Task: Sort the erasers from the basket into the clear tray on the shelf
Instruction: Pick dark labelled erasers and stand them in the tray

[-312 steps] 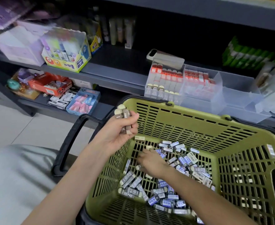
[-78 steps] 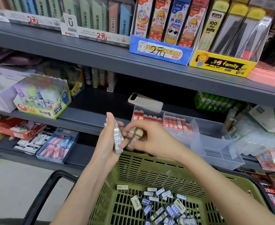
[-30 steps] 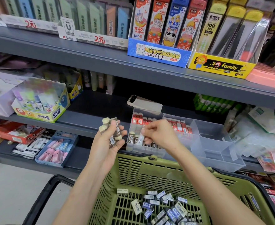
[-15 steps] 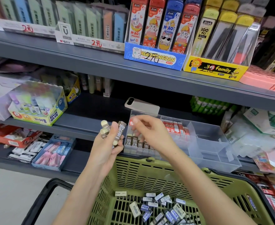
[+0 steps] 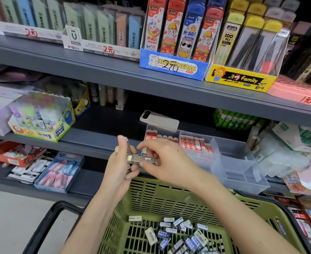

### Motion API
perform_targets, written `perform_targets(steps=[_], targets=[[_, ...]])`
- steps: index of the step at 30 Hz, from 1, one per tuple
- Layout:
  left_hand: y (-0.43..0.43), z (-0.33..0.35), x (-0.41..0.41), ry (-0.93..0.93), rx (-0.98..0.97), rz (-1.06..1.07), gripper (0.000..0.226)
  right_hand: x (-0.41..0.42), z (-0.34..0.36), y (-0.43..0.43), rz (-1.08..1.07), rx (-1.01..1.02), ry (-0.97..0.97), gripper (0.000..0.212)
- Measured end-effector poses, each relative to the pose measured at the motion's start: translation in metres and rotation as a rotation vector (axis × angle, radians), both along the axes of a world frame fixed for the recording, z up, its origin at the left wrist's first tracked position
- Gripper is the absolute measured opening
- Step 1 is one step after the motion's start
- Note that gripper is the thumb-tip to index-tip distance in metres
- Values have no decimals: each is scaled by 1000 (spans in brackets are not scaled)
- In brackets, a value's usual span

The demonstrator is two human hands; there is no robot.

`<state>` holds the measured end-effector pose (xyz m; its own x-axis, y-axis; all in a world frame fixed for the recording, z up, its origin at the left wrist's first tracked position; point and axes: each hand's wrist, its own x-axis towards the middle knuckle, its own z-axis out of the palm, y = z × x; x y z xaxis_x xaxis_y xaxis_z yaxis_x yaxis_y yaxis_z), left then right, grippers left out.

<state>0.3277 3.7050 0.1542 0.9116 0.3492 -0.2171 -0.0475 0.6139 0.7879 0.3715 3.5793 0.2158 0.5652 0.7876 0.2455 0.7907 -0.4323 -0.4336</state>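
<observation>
Grey-sleeved with a cream tip, one eraser (image 5: pixel 141 159) lies level between the two hands, just above the basket's far rim and in front of the clear tray's left end. The right hand (image 5: pixel 166 162) pinches it between thumb and forefinger near its right end, palm turned down, the forearm reaching in from the lower right. The left hand (image 5: pixel 120 171) stands upright beside it, thumb pointing up, fingers curled round a few spare erasers (image 5: pixel 128 149) held on end. The level eraser's cream tip meets that bunch, but whether it touches or only overlaps it I cannot tell. How many the left hand grips is hidden by its fingers.

The clear tray (image 5: pixel 241 173) sits on the grey shelf (image 5: pixel 96 136). Its left compartments hold rows of red-topped erasers (image 5: pixel 193 143), partly covered by the right hand. A pale phone (image 5: pixel 160 120) lies just behind the tray. Below, the green basket (image 5: pixel 169 197) holds a heap of loose erasers (image 5: pixel 180 233), cut off by the bottom edge. Its black handle (image 5: pixel 46 222) juts out to the left.
</observation>
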Motion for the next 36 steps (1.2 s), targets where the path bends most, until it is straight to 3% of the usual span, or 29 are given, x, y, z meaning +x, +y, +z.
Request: perform_targets(steps=[3, 5, 11, 15, 18, 21, 23, 26, 29, 31, 34, 35, 36], targets=[[-3, -1, -1, -26, 34, -33, 56, -6, -2, 0, 67, -95, -151, 25], [-4, -3, -2, -50, 28, -48, 53, -3, -2, -3, 20, -59, -107, 16], [3, 1, -3, -78, -31, -5, 54, 31, -7, -25, -452, 321, 426, 11], [5, 1, -2, -13, 17, 60, 56, 39, -20, -26, -522, 316, 710, 8], [5, 0, -4, -7, 75, 76, 54, 40, -29, -15, -563, 153, 693, 18], [5, -1, -6, -27, 113, 70, 50, 38, -32, -2, -577, -20, 539, 16], [5, -2, -6, -40, 121, 58, 44, 40, -33, 2, -573, -63, 532, 9], [5, -2, -6, -53, 124, 40, 38, 41, -33, 3, -558, -112, 515, 19], [5, -1, -8, -60, 177, 28, 36, 39, -31, 0, -517, -222, 258, 18], [3, 0, -9, -67, 225, 17, 38, 34, -25, -2, -458, -54, 238, 17], [1, 1, -9, -72, 270, 11, 44, 22, -8, -3, -271, 290, 564, 11], [0, 1, -9, -78, 289, -5, 44, 18, -4, -3, -200, 293, 598, 4], [-1, 1, -9, -90, 306, -28, 42, 15, -3, -3, -144, 246, 564, 11]])
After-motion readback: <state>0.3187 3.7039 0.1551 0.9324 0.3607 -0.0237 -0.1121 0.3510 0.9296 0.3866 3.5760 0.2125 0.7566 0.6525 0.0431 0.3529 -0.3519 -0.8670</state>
